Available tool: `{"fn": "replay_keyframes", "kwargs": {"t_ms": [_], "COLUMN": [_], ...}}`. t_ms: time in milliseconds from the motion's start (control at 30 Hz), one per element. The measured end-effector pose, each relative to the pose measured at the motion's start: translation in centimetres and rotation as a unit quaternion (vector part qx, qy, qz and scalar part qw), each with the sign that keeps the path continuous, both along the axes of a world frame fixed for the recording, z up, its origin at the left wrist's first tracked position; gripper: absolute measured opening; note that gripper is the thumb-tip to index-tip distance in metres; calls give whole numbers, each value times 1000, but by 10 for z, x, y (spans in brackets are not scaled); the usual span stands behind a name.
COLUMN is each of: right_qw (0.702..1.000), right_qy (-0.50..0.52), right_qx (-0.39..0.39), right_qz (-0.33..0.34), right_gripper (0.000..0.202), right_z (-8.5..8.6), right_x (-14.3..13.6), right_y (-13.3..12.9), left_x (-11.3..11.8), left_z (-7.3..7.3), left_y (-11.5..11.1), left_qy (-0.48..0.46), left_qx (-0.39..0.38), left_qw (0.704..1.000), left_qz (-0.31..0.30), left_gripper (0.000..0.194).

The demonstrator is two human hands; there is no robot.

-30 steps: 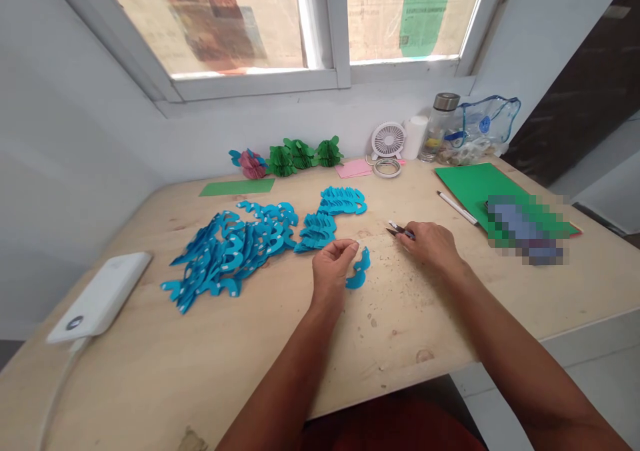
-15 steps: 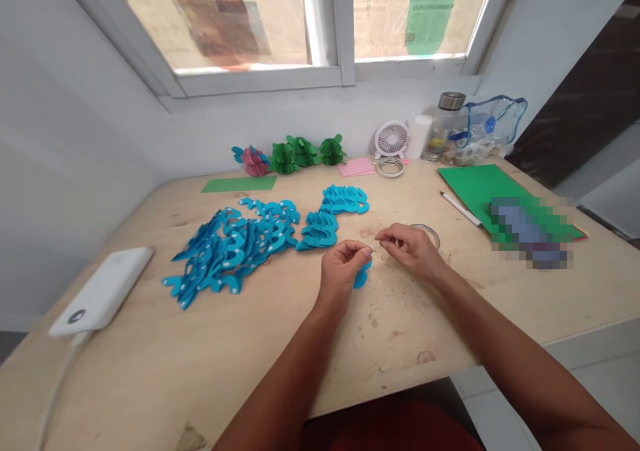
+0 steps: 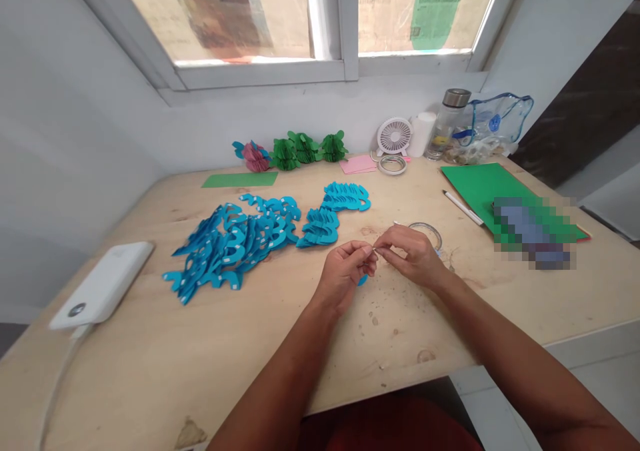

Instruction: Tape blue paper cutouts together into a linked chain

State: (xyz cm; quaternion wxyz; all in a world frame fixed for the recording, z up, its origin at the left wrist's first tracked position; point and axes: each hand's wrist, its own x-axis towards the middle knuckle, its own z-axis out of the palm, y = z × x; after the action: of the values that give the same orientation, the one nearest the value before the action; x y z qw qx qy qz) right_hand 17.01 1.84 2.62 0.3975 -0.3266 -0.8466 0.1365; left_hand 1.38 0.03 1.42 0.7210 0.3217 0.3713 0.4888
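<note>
My left hand (image 3: 346, 272) is closed on a cut blue paper piece (image 3: 363, 280); only its rounded lower edge shows below the fingers. Close against its fingertips, my right hand (image 3: 409, 254) is in a pinch, and whatever is between the fingers is too small to make out. Behind the right hand lies a roll of tape (image 3: 430, 228), partly covered by it. Past the left hand are a stack of folded blue paper shapes (image 3: 320, 227) and a second such stack (image 3: 346, 196).
A large heap of blue cutouts (image 3: 240, 241) with small white patches lies left. A white power bank (image 3: 103, 284) with a cable is further left. Green paper flowers (image 3: 306, 148), a small fan (image 3: 395, 136) and a bottle (image 3: 447, 128) line the wall. Green sheets (image 3: 487, 178) lie right.
My hands have come together, the right fingertips now meeting the left ones. The blue piece is more hidden behind the left fingers. The view has shifted slightly.
</note>
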Motion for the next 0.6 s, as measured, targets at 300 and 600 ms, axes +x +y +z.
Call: {"fn": "replay_keyframes", "kwargs": {"t_ms": [300,600], "right_qw": [991,966], "right_qy": [22,48], "right_qx": [-82,-190], "right_qz": [-107,-170], "right_gripper": [8,14], "right_z": [-1,3], "right_x": [2,4], "right_y": [0,2], "left_x": [-17,-21], "left_z": [0,-2], "left_y": [8,6], "left_qy": [401,699], "left_qx": [188,260], "left_qw": [892,662], "left_qz": [88,-70], "left_gripper": [20,17]}}
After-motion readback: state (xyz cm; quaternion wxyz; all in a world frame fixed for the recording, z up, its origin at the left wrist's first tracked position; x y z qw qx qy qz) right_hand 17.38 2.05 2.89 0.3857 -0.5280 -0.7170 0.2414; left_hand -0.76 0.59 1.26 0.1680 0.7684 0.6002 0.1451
